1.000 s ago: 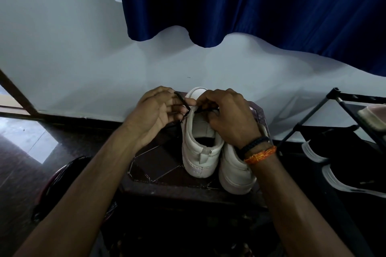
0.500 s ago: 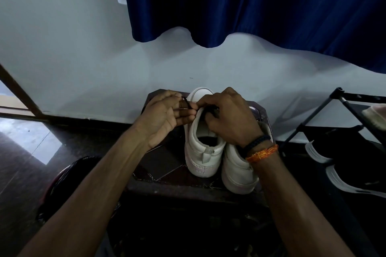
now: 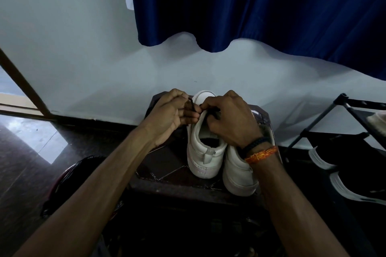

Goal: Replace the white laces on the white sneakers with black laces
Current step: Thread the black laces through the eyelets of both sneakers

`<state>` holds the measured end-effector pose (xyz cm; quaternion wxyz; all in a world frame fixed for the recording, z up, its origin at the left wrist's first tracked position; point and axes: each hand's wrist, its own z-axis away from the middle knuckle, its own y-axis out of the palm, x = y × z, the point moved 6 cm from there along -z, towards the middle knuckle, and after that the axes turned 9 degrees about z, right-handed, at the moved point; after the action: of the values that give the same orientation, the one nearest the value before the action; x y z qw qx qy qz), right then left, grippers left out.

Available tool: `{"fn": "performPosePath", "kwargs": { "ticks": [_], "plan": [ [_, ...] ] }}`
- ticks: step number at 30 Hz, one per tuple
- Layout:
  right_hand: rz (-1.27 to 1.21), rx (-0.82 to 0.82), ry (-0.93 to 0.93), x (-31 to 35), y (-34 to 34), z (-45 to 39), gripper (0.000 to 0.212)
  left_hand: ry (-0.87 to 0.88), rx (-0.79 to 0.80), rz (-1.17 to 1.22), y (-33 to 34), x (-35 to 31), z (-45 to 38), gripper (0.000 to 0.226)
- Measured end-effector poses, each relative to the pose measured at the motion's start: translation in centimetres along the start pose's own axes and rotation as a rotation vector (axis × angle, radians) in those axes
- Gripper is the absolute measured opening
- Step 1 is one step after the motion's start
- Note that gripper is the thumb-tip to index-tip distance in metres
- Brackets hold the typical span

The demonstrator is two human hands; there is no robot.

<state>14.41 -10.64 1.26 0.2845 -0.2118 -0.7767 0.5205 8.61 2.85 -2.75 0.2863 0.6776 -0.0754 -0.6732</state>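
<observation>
The dark patterned desk [image 3: 167,165] stands against the pale wall, its near edge close behind the heels of the 2 white leather sneakers [image 3: 205,152], with bare top left of them and a black metal shoe rack [image 3: 342,110] crowding the right. Lacing looks in progress on the left sneaker: the left hand [image 3: 169,117] pinches the thin black lace [image 3: 189,104], and the right hand [image 3: 229,119] curls onto its other part over the tongue. Next, likely draw it snug through an eyelet.
</observation>
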Motion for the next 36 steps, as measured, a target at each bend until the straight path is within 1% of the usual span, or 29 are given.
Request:
{"fn": "performPosePath", "kwargs": {
  "ticks": [3,7,13,18,20,23,29,32,34,36],
  "plan": [
    [-0.006,0.002,0.006,-0.1,0.0,0.0,0.030,0.019,0.015,-0.071,0.2,-0.3,-0.2,0.013],
    [-0.008,0.016,0.024,-0.1,0.1,-0.1,0.032,0.040,0.025,-0.142,0.2,-0.4,-0.5,0.011],
    [0.005,0.026,0.015,-0.1,0.1,-0.1,0.029,0.126,0.061,-0.234,0.6,-0.6,0.0,0.006],
    [0.019,0.007,-0.007,-0.2,0.2,-0.1,0.033,0.137,0.153,-0.232,0.2,-1.0,0.8,0.030],
    [0.005,-0.009,-0.005,-0.3,0.3,-0.2,0.038,0.164,0.167,-0.239,-0.2,-1.1,1.1,0.031],
    [-0.021,-0.026,0.003,-0.3,0.3,-0.2,0.041,0.190,0.132,-0.220,-0.9,-1.2,1.5,0.026],
    [-0.008,-0.020,0.001,0.0,0.2,-0.1,0.046,0.268,0.095,-0.364,-0.9,-1.8,1.2,0.018],
    [-0.075,-0.050,0.014,0.1,-0.3,0.3,0.053,0.286,0.076,-0.364,-0.8,-1.9,1.0,0.017],
    [-0.136,-0.054,0.017,0.0,-0.5,0.4,0.048,0.285,0.065,-0.348,-0.6,-1.7,0.9,0.017],
    [-0.141,-0.063,0.002,0.1,-0.5,0.4,0.044,0.292,0.059,-0.343,-0.4,-1.5,0.9,0.017]
  ]
}}
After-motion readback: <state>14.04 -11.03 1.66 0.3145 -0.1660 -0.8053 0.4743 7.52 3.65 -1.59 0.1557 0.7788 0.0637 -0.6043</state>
